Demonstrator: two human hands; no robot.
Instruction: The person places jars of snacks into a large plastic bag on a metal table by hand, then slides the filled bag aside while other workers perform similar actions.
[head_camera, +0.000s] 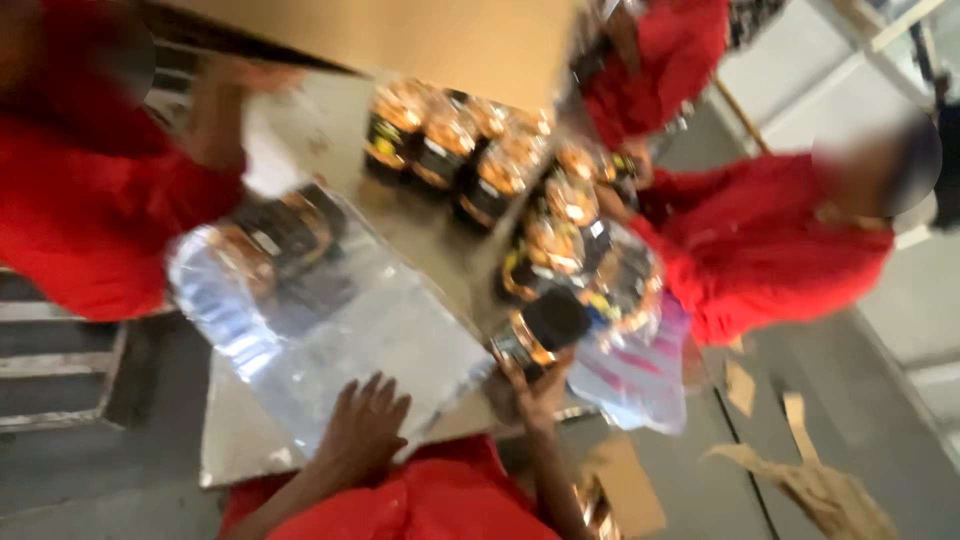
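Dark-lidded glass jars (470, 150) are standing at the back of the grey metal table (240, 445); a clear plastic sheet (330, 320) is lying before them, left of one more jar (540, 335).

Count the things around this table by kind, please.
Clear plastic bags: 2
Cardboard box: 1
Dark-lidded jar in right hand: 1
Other jars: too blurred to count
Total counted: 4

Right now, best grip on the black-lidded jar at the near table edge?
Take the black-lidded jar round its body just below the lid, coming from the near side. It lies tilted, lid up and toward the camera, and the right hand already cups it from beneath. Other jars crowd its far side and a plastic bag sits to its right. Blur hides finer detail.
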